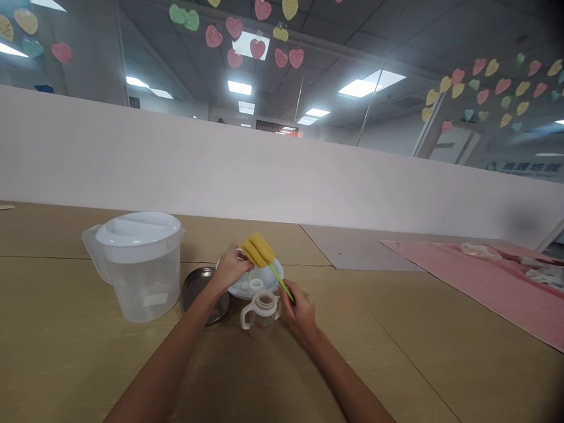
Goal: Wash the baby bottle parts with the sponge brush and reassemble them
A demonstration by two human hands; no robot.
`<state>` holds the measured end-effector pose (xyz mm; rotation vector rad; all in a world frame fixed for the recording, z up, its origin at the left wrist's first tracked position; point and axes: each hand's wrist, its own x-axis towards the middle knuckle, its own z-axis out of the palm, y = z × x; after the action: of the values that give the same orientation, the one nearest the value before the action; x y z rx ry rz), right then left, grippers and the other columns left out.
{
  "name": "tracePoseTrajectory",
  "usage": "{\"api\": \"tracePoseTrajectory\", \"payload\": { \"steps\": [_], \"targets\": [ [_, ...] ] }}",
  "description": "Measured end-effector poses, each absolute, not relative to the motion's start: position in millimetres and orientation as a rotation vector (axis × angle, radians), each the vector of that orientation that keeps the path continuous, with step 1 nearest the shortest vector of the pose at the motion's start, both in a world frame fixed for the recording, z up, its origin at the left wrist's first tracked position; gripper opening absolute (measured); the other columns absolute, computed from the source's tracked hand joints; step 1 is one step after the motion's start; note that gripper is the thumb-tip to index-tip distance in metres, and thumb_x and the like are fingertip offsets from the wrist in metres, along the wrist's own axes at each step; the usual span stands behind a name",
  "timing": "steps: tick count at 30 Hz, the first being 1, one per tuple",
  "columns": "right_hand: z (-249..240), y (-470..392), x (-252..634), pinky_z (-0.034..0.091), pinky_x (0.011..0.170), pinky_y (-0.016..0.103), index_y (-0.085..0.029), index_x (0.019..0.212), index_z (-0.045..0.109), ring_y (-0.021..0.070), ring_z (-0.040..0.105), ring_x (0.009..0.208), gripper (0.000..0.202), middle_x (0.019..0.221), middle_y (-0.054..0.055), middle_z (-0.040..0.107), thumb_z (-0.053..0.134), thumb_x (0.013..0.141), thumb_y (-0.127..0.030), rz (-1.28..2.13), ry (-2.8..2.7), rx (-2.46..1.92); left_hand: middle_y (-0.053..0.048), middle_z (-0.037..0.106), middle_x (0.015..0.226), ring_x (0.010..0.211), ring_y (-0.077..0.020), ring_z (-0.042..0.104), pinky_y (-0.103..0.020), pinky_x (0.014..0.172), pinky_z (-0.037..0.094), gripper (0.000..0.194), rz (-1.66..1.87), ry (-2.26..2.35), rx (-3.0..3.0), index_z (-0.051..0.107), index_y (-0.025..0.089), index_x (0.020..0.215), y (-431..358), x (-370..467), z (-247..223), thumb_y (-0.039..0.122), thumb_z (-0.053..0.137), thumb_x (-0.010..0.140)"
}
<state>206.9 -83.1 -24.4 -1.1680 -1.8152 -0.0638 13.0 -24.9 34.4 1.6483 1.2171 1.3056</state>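
Observation:
My right hand (300, 311) grips the green handle of a sponge bottle brush (260, 250), which slants up to the left. Its yellow sponge head is held at the lower left by my left hand (231, 268), fingers closed against it. Just below the brush, a clear baby bottle (261, 313) with a white collar and two side handles stands upright, its top uncovered. Behind it is a white bowl (277, 275), partly hidden by my hands and the brush. A small translucent bottle part (255, 285) shows at the bowl, in front of the sponge's underside.
A round metal dish (197, 287) lies left of the bowl, partly behind my left forearm. Farther left stands a lidded translucent pitcher (143, 280). A pink sheet (466, 285) with crumpled plastic covers the table's right side. A white wall (246, 172) rises behind the table.

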Motion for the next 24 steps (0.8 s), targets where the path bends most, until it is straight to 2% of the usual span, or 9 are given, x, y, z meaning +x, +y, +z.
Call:
{"api": "tracePoseTrajectory", "payload": {
  "steps": [3, 6, 13, 20, 24],
  "targets": [
    [-24.7, -79.9, 209.4, 0.044, 0.061, 0.022, -0.016, 0.103, 0.063, 0.0139, 0.061, 0.062, 0.04, 0.079, 0.008, 0.07, 0.035, 0.09, -0.042, -0.018, -1.821, -1.28, 0.001, 0.061, 0.075, 0.065, -0.0131, 0.06, -0.024, 0.06, 0.046, 0.056, 1.372, 1.287, 1.721, 0.045, 0.016, 0.113, -27.4, 11.9, 37.9, 0.019, 0.063, 0.061],
    [-24.3, -77.6, 212.3, 0.045, 0.064, 0.022, -0.017, 0.104, 0.063, 0.0157, 0.063, 0.068, 0.044, 0.083, 0.009, 0.07, 0.033, 0.09, -0.044, 0.025, -1.772, -1.325, 0.003, 0.059, 0.073, 0.063, -0.0116, 0.059, -0.023, 0.061, 0.046, 0.06, 1.41, 1.264, 1.795, 0.042, 0.016, 0.118, -32.8, 12.1, 44.4, 0.014, 0.06, 0.061],
    [-23.7, -78.4, 214.5, 0.046, 0.066, 0.023, -0.016, 0.103, 0.065, 0.0163, 0.062, 0.068, 0.044, 0.082, 0.008, 0.069, 0.035, 0.088, -0.046, 0.109, -1.759, -1.276, -0.001, 0.063, 0.084, 0.061, -0.0108, 0.059, -0.024, 0.061, 0.046, 0.058, 1.447, 1.254, 1.676, 0.044, 0.016, 0.117, -29.1, 11.5, 43.5, 0.014, 0.06, 0.062],
    [-18.9, -75.3, 213.9, 0.047, 0.072, 0.024, -0.012, 0.093, 0.066, 0.0171, 0.061, 0.078, 0.044, 0.086, 0.006, 0.068, 0.041, 0.086, -0.048, 0.267, -1.544, -1.171, -0.003, 0.064, 0.08, 0.06, -0.0113, 0.055, -0.024, 0.059, 0.046, 0.047, 1.561, 1.096, 1.514, 0.049, 0.014, 0.109, -22.8, 10.0, 43.0, 0.027, 0.062, 0.066],
    [-19.3, -76.5, 214.7, 0.046, 0.071, 0.023, -0.013, 0.096, 0.066, 0.0155, 0.059, 0.075, 0.044, 0.082, 0.004, 0.067, 0.04, 0.086, -0.048, 0.259, -1.632, -1.196, -0.003, 0.063, 0.078, 0.06, -0.0113, 0.055, -0.024, 0.059, 0.045, 0.045, 1.559, 1.062, 1.505, 0.051, 0.015, 0.107, -31.4, 11.2, 52.0, 0.028, 0.062, 0.065]
  ]
}}
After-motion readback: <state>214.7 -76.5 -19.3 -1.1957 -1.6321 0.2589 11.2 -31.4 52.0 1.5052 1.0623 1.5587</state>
